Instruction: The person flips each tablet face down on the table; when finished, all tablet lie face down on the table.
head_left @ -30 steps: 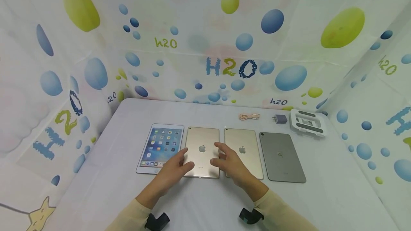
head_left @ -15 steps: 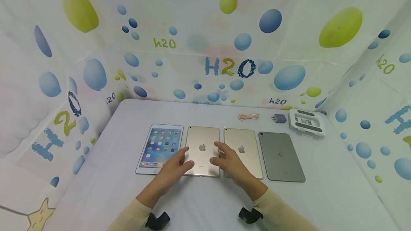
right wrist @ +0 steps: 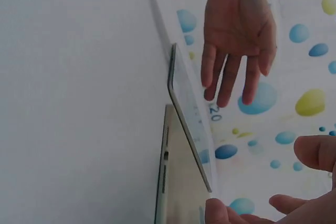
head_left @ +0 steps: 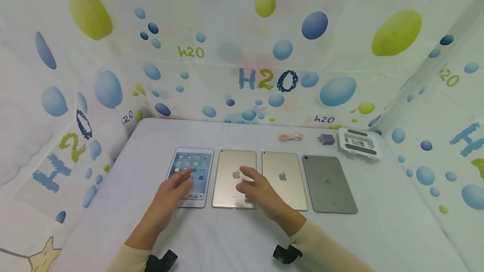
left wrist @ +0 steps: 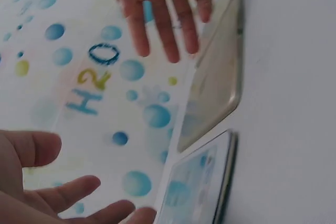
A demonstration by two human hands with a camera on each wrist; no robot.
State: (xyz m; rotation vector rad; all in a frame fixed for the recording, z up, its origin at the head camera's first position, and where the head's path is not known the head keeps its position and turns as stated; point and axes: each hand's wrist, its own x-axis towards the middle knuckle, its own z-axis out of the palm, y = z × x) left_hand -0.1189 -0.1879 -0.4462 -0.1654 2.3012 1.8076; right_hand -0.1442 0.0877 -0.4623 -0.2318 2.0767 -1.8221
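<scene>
In the head view my left hand [head_left: 168, 196] hovers over the lower left of a white tablet [head_left: 209, 179] whose screen is lit with app icons. Its fingers are spread and relaxed, with nothing in them. My right hand [head_left: 262, 192] is held over the right side of a gold tablet [head_left: 228, 181] lying back up, its fingers loosely bent and holding nothing. A second gold tablet [head_left: 287, 167], also back up, lies just right of it, partly behind that hand. The left wrist view shows both palms above the tablets, with the white tablet [left wrist: 194, 182] nearest.
A grey tablet [head_left: 330, 184] lies back up at the row's right end. Behind the row are a coiled cable [head_left: 290, 137], a dark charger plug [head_left: 327, 139] and a white case [head_left: 359, 143]. Printed fabric [head_left: 219, 20] encloses the white-covered table [head_left: 393, 221].
My left hand has moved left, from between the white tablet and the first gold tablet to over the white one. The right hand has shifted slightly left. The tablets stay in place.
</scene>
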